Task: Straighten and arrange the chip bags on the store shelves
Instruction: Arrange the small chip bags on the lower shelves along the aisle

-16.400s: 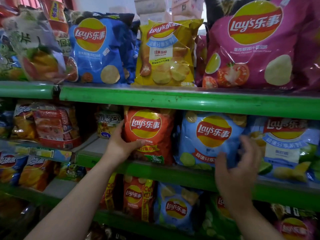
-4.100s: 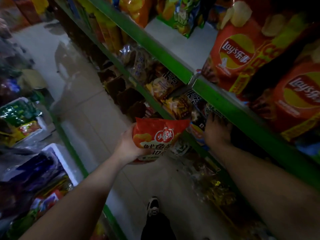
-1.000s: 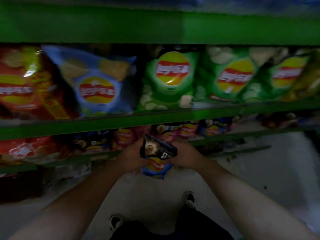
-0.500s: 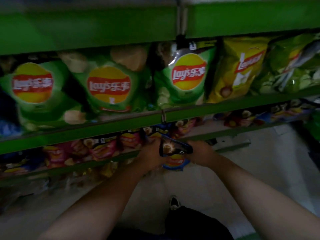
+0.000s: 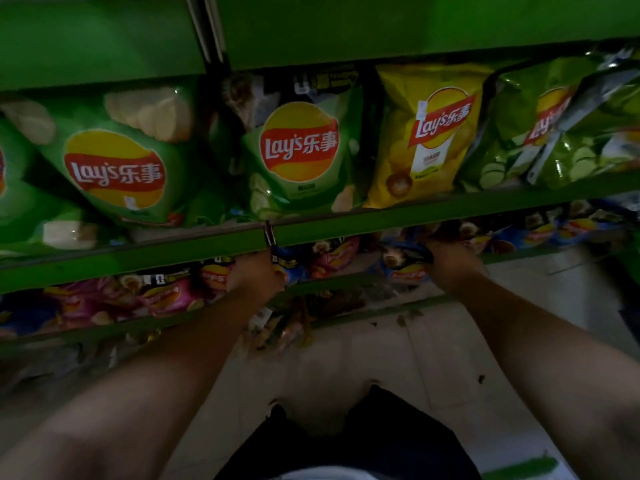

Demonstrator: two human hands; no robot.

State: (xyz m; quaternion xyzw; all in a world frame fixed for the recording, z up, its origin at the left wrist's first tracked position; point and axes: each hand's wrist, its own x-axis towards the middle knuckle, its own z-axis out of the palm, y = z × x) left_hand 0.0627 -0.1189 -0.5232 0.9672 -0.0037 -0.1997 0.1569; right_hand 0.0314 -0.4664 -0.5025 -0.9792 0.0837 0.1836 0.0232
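Note:
My right hand (image 5: 450,263) is shut on the top of a small blue Lay's bag (image 5: 403,268) at the front of the low shelf (image 5: 339,281). That shelf holds a row of small pink bags (image 5: 166,293) and small blue bags (image 5: 554,230). My left hand (image 5: 254,273) reaches into the same row further left, its fingers hidden under the green shelf rim (image 5: 381,220). Above that rim stand two large green Lay's bags (image 5: 114,168) (image 5: 298,150), a yellow one (image 5: 429,133) and a tilted lime-green one (image 5: 554,133).
Dark packets (image 5: 284,327) lie on the lowest shelf just below my hands. Pale tiled floor (image 5: 381,351) is below, with my dark trousers (image 5: 363,438) at the bottom. Another green shelf edge (image 5: 381,26) hangs close overhead.
Both hands held the small blue bag together in front of the shelf. Now they are apart: the right hand has carried the bag to the low shelf, and the left has let go and moved left.

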